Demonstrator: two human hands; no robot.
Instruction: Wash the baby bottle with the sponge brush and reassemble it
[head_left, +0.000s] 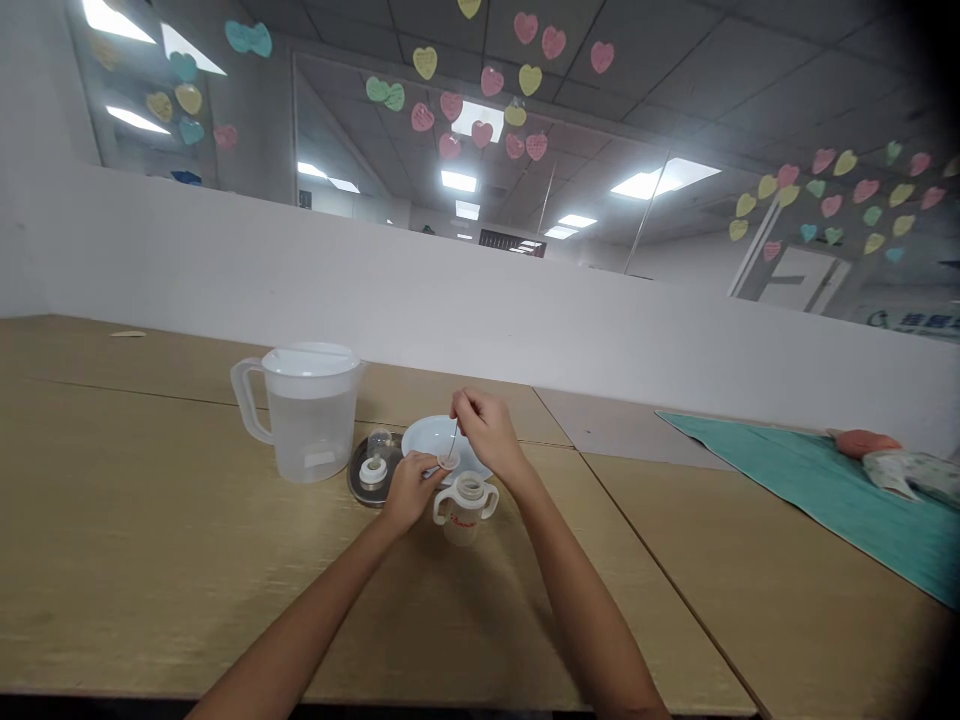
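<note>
My right hand [484,428] pinches the handle of a thin metal spoon [452,442] above a white bowl [424,436]. My left hand [409,488] is closed, its fingertips at the spoon's tip and the bowl's near rim; what it grips is too small to make out. Just in front of both hands stands an open two-handled baby bottle [465,505] without its cap. Left of the bowl, a small dark tray [358,480] carries the bottle's teat and ring [373,468].
A clear lidded jug [309,412] with water stands left of the tray on the wooden table [150,540]. A teal cloth [840,490] with a soft toy [885,455] lies at the right. A white partition wall [450,300] runs behind the table.
</note>
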